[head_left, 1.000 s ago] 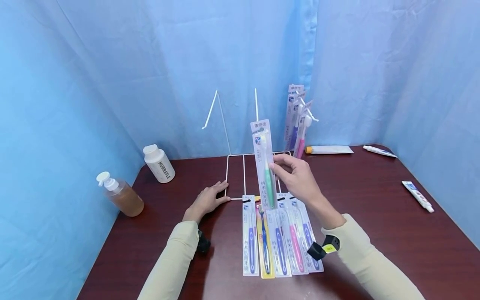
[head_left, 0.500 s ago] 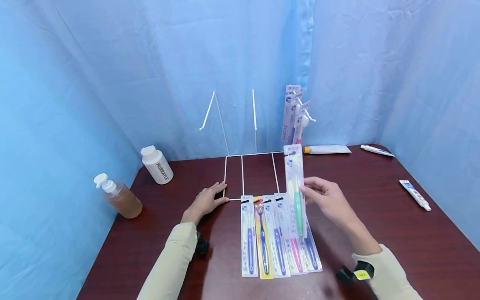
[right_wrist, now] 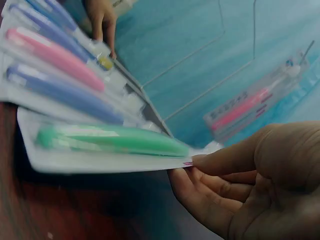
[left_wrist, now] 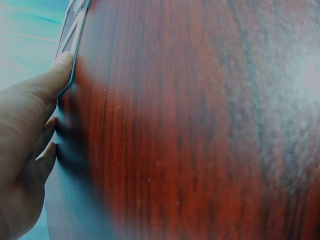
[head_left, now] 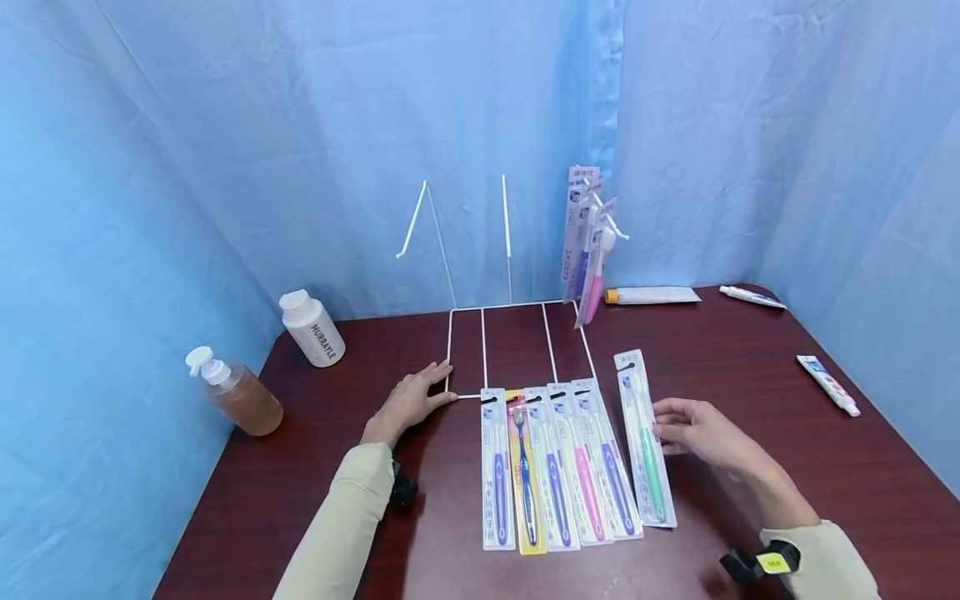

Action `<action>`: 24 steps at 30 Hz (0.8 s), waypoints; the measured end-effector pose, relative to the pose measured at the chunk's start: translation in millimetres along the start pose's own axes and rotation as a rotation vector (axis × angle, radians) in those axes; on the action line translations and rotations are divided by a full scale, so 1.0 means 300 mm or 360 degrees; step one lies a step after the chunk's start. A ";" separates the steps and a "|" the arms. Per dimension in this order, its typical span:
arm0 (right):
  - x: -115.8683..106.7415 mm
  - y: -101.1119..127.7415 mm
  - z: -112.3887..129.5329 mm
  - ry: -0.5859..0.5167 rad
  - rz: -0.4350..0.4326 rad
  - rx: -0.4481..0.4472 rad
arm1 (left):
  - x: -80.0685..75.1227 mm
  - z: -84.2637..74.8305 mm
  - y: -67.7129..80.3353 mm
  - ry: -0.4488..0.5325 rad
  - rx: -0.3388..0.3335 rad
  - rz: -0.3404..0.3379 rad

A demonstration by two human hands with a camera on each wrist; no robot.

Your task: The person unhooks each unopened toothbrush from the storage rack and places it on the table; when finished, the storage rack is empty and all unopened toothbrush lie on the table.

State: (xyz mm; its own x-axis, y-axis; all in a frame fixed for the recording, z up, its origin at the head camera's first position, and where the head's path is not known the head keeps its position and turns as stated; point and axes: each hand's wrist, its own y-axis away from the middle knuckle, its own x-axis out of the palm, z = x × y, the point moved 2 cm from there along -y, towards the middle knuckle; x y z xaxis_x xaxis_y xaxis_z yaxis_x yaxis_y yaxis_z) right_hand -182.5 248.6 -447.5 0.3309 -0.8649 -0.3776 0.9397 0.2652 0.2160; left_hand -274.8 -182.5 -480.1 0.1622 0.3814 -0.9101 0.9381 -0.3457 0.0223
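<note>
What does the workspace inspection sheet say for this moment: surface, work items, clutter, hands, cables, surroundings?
Surface: dark red wooden table, bare patches look clean.
Work items: green toothbrush pack lies flat at the right end of a row of five toothbrush packs; white wire rack stands behind the row, with two packs hanging on its right hook.
Clutter: white bottle and pump bottle at left; three toothpaste tubes at back and right.
Hands: right hand pinches the green pack's edge; left hand rests flat at the rack's base corner.
Cables: nothing seen.
Surroundings: blue curtain on three sides.
</note>
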 end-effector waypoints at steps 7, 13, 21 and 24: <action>0.011 -0.044 -0.056 0.0022 0.0057 0.0118 | 0.000 -0.002 -0.001 -0.0015 -0.0008 0.0004; 0.030 -0.066 -0.060 0.0091 0.0032 0.0148 | -0.001 -0.002 0.001 -0.0005 -0.0023 0.0019; 0.021 -0.034 -0.020 0.0423 -0.0063 0.0132 | -0.007 -0.005 0.001 -0.0005 -0.0019 0.0018; -0.002 -0.041 0.023 0.0552 -0.0123 0.0100 | -0.006 -0.005 0.003 -0.0009 -0.0023 0.0028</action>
State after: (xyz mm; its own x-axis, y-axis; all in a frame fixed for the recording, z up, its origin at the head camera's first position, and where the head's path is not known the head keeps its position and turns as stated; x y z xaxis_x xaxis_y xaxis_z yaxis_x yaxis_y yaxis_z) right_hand -195.0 242.8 -443.6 0.2790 -0.6826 -0.6755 0.9594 0.1688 0.2257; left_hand -273.8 -182.2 -477.9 0.1769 0.3708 -0.9117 0.9394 -0.3400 0.0440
